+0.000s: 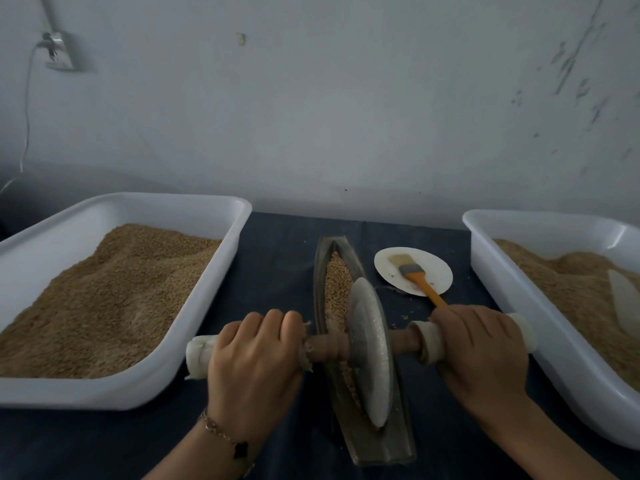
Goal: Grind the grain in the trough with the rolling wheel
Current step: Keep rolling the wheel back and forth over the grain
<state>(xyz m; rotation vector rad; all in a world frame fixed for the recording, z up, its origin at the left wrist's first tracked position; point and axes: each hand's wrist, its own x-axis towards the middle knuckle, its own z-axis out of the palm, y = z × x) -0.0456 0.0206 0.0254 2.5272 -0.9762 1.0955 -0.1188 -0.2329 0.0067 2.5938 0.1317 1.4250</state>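
A long, narrow boat-shaped metal trough [320, 268] lies on the dark cloth in the middle, running away from me. Grain [335, 282] fills its groove. A grey stone wheel [370, 348] stands on edge in the near half of the trough, on a wooden axle [327, 346] with cloth-wrapped ends. My left hand [254, 358] grips the left end of the axle. My right hand [479, 351] grips the right end. Both sets of fingers curl over the top of the wrapped handles.
A large white tub [207, 303] heaped with grain sits on the left. Another white tub [502, 271] of grain with a pale scoop [623, 306] stands on the right. A small white plate [433, 268] carrying an orange-handled brush [415, 277] lies beyond my right hand. The wall is close behind.
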